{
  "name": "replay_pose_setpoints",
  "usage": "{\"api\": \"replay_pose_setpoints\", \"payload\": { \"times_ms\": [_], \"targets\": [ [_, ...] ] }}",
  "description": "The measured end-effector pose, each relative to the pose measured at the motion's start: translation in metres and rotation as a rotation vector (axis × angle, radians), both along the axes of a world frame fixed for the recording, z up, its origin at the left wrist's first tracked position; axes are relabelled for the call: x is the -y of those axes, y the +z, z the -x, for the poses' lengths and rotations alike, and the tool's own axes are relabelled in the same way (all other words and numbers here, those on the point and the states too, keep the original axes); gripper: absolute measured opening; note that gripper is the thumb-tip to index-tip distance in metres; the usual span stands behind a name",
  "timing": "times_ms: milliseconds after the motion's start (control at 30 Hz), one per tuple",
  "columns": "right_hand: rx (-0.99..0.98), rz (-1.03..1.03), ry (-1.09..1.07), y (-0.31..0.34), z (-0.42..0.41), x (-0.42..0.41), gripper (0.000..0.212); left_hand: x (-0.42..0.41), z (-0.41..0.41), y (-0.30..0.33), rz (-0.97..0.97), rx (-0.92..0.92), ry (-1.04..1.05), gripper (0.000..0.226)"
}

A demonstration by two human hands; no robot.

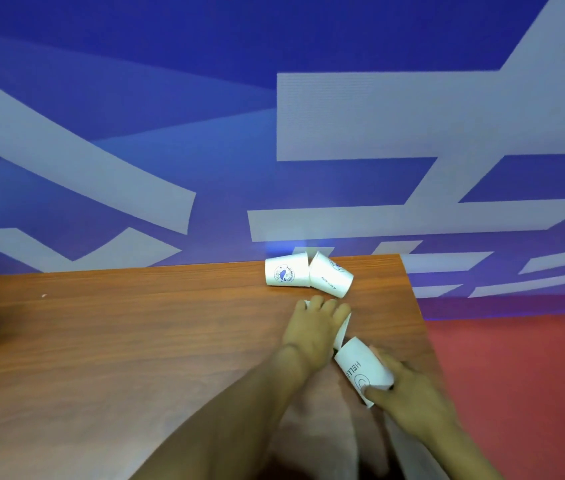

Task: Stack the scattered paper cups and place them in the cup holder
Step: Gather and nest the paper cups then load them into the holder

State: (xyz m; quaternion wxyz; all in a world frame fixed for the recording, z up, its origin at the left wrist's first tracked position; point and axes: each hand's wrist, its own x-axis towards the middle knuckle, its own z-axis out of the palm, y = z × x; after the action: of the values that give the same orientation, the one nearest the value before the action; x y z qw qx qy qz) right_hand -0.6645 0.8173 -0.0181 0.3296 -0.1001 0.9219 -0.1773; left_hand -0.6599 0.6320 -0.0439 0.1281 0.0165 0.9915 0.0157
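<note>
Near the wooden table's (135, 341) right edge, the left hand (312, 327) covers and grips one paper cup (343, 327) while the right hand (409, 393) pinches a "HELLO" cup (360, 368), two more cups (305, 271) lying beyond.

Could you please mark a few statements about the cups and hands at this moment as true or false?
1. The right hand grips a cup printed HELLO. True.
2. Two paper cups lie on their sides at the far edge of the wooden table. True.
3. Those two far cups are nested one inside the other. False: they lie beside each other, touching near their rims.
4. The left hand is raised high above the table. False: it is down at the table, over a cup that it largely hides.
5. A cup holder stands beside the far cups. False: none is visible there.
</note>
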Motion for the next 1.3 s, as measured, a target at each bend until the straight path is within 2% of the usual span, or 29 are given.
{"api": "replay_pose_setpoints", "payload": {
  "times_ms": [167,267,467,533,633,700,800,1000,1300],
  "targets": [
    [-0.053,0.017,0.044,0.021,-0.01,0.021,0.073,0.033,-0.047,0.018,-0.03,0.069,0.2,0.081],
    [-0.105,0.034,0.104,0.041,-0.027,0.037,0.075,0.056,-0.085,0.033,-0.178,0.08,0.38,0.08],
    [-0.193,0.132,0.181,0.068,-0.075,0.067,0.084,0.087,-0.17,0.076,-0.405,-0.152,0.583,0.066],
    [-0.234,0.163,0.206,0.076,-0.092,0.08,0.087,0.091,-0.203,0.084,-0.475,-0.23,0.627,0.067],
    [-0.234,0.251,0.245,0.084,-0.114,0.101,0.092,0.098,-0.248,0.091,-0.546,-0.25,0.702,0.085],
    [-0.205,0.331,0.248,0.089,-0.13,0.115,0.094,0.109,-0.269,0.095,-0.539,-0.252,0.748,0.081],
    [-0.172,0.467,0.201,0.095,-0.157,0.136,0.088,0.129,-0.29,0.105,-0.521,-0.288,0.746,0.063],
    [-0.253,0.512,0.178,0.102,-0.214,0.2,0.061,0.187,-0.341,0.114,-0.479,-0.276,0.678,0.072],
    [-0.267,0.476,0.168,0.103,-0.317,0.341,0.073,0.337,-0.454,0.115,-0.554,-0.351,0.674,0.077]
  ]
}}
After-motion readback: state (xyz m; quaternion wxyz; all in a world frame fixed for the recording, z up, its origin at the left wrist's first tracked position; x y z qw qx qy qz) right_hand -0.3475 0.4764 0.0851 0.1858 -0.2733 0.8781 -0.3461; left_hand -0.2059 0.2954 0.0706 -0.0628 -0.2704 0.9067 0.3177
